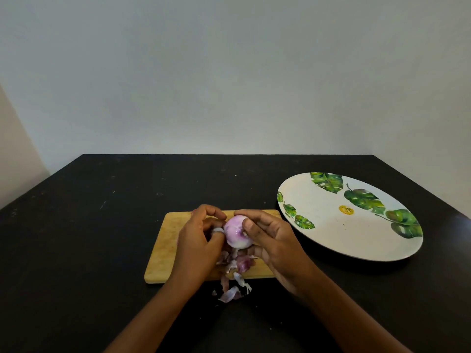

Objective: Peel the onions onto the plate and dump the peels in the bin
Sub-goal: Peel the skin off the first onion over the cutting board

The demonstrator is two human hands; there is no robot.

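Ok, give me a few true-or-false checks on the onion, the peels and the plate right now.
1. The left hand and the right hand both hold the onion over the cutting board. True.
2. The plate already holds a peeled onion. False: no onion lies on it.
3. Some peels lie off the board's near edge, on the table. True.
4. The plate sits left of the board. False: it sits to the board's right.

Peeled purple-white onion (235, 231) over loose peels (235, 289), leaf-printed plate (331, 238) to its right.
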